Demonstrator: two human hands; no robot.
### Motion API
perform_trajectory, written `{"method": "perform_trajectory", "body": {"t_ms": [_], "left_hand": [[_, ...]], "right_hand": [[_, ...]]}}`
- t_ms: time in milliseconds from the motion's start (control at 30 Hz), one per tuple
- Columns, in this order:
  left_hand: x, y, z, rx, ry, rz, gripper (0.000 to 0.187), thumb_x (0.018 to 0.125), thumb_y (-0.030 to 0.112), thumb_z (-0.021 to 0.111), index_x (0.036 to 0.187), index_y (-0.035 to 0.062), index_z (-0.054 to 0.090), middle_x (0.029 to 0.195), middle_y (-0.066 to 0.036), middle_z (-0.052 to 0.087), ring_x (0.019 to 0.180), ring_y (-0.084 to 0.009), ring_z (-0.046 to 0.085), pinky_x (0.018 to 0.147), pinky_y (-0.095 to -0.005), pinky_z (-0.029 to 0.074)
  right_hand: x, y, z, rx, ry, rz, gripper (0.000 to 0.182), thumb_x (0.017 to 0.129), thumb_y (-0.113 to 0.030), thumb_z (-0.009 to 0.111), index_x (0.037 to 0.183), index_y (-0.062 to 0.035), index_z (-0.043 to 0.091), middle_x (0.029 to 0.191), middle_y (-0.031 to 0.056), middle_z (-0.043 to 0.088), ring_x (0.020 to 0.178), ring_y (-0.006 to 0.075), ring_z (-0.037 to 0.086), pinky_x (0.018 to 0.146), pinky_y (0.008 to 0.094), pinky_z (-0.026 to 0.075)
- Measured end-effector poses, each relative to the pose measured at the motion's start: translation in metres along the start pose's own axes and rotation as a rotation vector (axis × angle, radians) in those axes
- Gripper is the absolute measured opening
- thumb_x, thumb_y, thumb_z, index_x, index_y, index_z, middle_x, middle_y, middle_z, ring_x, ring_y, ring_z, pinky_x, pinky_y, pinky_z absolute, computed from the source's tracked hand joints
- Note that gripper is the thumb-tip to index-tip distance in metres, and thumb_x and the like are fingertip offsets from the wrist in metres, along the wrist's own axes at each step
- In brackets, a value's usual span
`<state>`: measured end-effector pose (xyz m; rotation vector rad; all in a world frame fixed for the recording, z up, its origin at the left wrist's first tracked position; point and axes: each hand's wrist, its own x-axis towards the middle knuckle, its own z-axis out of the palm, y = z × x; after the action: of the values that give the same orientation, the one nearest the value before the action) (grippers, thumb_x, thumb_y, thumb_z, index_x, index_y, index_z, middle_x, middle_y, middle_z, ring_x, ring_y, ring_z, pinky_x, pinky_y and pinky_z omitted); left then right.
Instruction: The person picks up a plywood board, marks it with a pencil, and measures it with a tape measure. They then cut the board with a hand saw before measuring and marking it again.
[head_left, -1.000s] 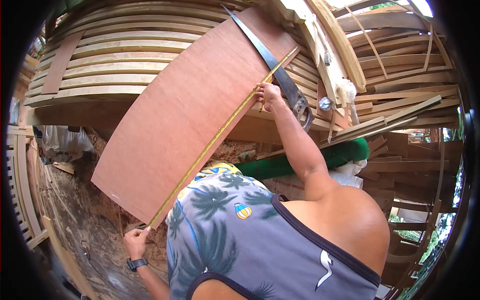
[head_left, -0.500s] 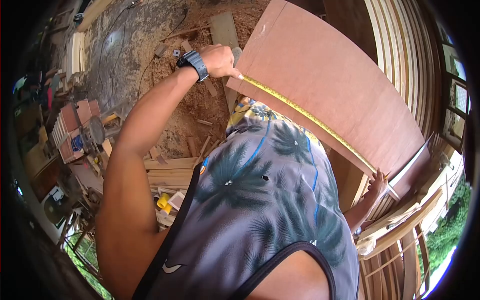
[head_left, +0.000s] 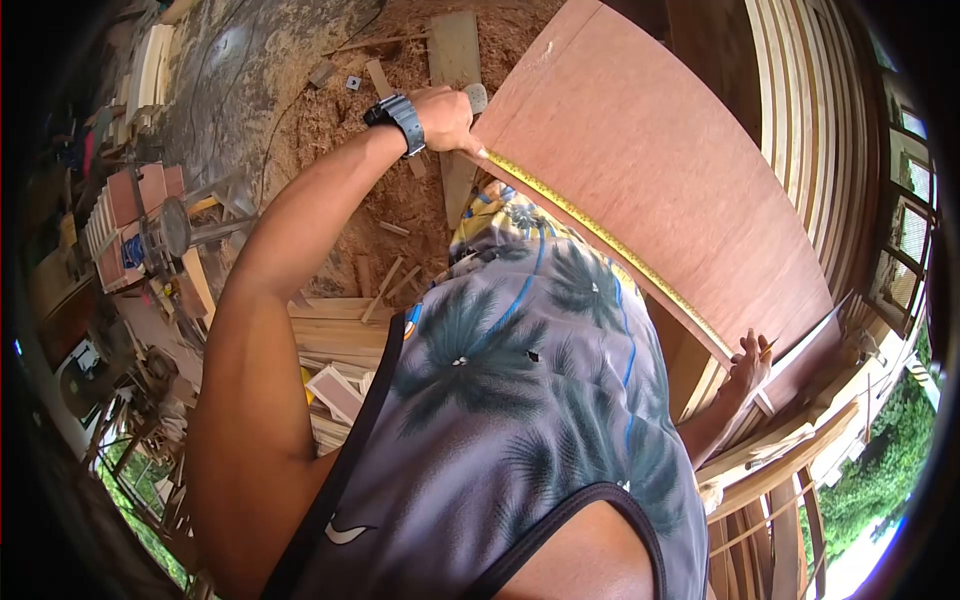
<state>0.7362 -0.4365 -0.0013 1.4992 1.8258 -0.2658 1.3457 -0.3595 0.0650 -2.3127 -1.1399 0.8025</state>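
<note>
A long yellow measuring tape (head_left: pixel 610 240) lies extended along the near edge of a reddish-brown plywood sheet (head_left: pixel 650 130). At the sheet's near left corner, my left hand (head_left: pixel 447 120), below a dark wristwatch (head_left: pixel 402 122), pinches one end of the tape. My right hand (head_left: pixel 750 362) is at the tape's other end, near the sheet's right end, its fingers raised and partly spread. A thin pencil-like stick (head_left: pixel 768 349) shows between those fingers. What the palm holds is hidden.
Long wooden strips (head_left: pixel 790 110) are stacked beyond the sheet. Sawdust and offcuts cover the floor (head_left: pixel 330 200) at left. Boards (head_left: pixel 340 330) lie beside my left elbow, and a machine with a round disc (head_left: pixel 175 228) stands farther left. More timber (head_left: pixel 770 470) is at lower right.
The fingers of my right hand have lifted and spread off the tape, and the hand sits slightly farther left in view. My left hand still pinches the tape end. The view has shifted slightly.
</note>
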Motion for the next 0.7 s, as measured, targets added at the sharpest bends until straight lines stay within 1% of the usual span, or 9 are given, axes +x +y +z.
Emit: {"method": "perform_trajectory", "body": {"t_ms": [200,267,333,400,467,533,567,633,700], "left_hand": [[0.001,-0.003,0.005,0.017,-0.007,0.014,0.056,0.068,0.060,0.080,0.072,0.0046,0.074,0.070,-0.015,0.069,0.068,-0.0301,0.067,0.063,-0.0419,0.051],[-0.002,-0.002,0.002,0.019,0.018,0.050,0.056,0.069,0.060,0.080,0.073,0.0042,0.075,0.071,-0.016,0.070,0.068,-0.0303,0.067,0.064,-0.0415,0.051],[-0.003,0.000,0.000,0.016,0.007,0.038,0.055,0.069,0.059,0.080,0.074,0.0043,0.075,0.072,-0.016,0.070,0.069,-0.0308,0.068,0.065,-0.0407,0.052],[-0.008,0.005,-0.007,-0.021,-0.008,-0.031,0.052,0.068,0.055,0.082,0.078,0.0043,0.076,0.074,-0.017,0.070,0.069,-0.0308,0.068,0.067,-0.0408,0.053],[0.000,-0.013,0.008,-0.093,0.132,0.143,0.051,0.071,0.053,0.082,0.084,0.0040,0.075,0.075,-0.017,0.070,0.067,-0.0303,0.067,0.063,-0.0403,0.052],[0.009,-0.027,0.013,-0.190,0.107,0.348,0.046,0.076,0.046,0.081,0.090,0.0033,0.072,0.074,-0.016,0.069,0.064,-0.0250,0.065,0.060,-0.0393,0.049],[0.009,-0.025,0.010,-0.286,-0.018,0.300,0.039,0.079,0.043,0.078,0.093,0.0070,0.074,0.086,-0.014,0.074,0.070,-0.0266,0.067,0.064,-0.0387,0.050],[0.013,-0.026,0.010,-0.449,-0.066,0.371,0.033,0.082,0.030,0.079,0.106,0.0065,0.075,0.083,-0.008,0.074,0.067,-0.0103,0.061,0.062,-0.0328,0.049],[0.018,-0.027,0.008,-0.484,-0.188,0.203,0.035,0.083,0.030,0.080,0.105,0.0029,0.076,0.080,-0.005,0.073,0.065,-0.0055,0.057,0.061,-0.0272,0.047]], "right_hand": [[0.006,0.013,0.008,0.001,-0.043,-0.037,0.057,0.086,-0.031,0.077,0.128,0.0020,0.057,0.099,0.0167,0.069,0.060,0.0111,0.051,0.055,0.0250,0.041],[0.017,0.032,0.010,0.001,-0.005,-0.056,0.055,0.085,-0.034,0.078,0.125,-0.0012,0.059,0.096,0.0160,0.071,0.047,0.0061,0.048,0.040,0.0197,0.031],[0.026,0.050,0.008,0.007,0.009,-0.105,0.051,0.085,-0.035,0.077,0.119,0.0005,0.061,0.091,0.0162,0.071,0.046,0.0081,0.049,0.040,0.0217,0.033],[0.032,0.072,0.001,-0.117,0.006,-0.023,0.047,0.087,-0.035,0.075,0.113,0.0013,0.062,0.088,0.0166,0.070,0.047,0.0111,0.051,0.040,0.0241,0.036],[0.025,0.078,-0.005,-0.360,0.109,0.130,0.041,0.089,-0.036,0.071,0.108,0.0001,0.063,0.080,0.0143,0.069,0.049,0.0141,0.053,0.039,0.0256,0.036],[0.010,0.074,-0.004,-0.191,0.055,0.249,0.038,0.090,-0.035,0.067,0.107,-0.0007,0.063,0.080,0.0131,0.070,0.048,0.0120,0.052,0.039,0.0243,0.035],[0.002,0.074,-0.012,-0.039,-0.004,0.361,0.036,0.092,-0.034,0.064,0.106,-0.0014,0.063,0.080,0.0120,0.071,0.047,0.0099,0.050,0.039,0.0231,0.034],[-0.008,0.085,-0.029,0.263,-0.038,0.494,0.030,0.093,-0.031,0.060,0.105,-0.0029,0.063,0.081,0.0106,0.072,0.046,0.0066,0.047,0.038,0.0214,0.033],[-0.007,0.092,-0.031,0.466,-0.038,0.553,0.026,0.094,-0.028,0.059,0.103,-0.0044,0.063,0.081,0.0097,0.073,0.046,0.0054,0.046,0.038,0.0205,0.033]]}}
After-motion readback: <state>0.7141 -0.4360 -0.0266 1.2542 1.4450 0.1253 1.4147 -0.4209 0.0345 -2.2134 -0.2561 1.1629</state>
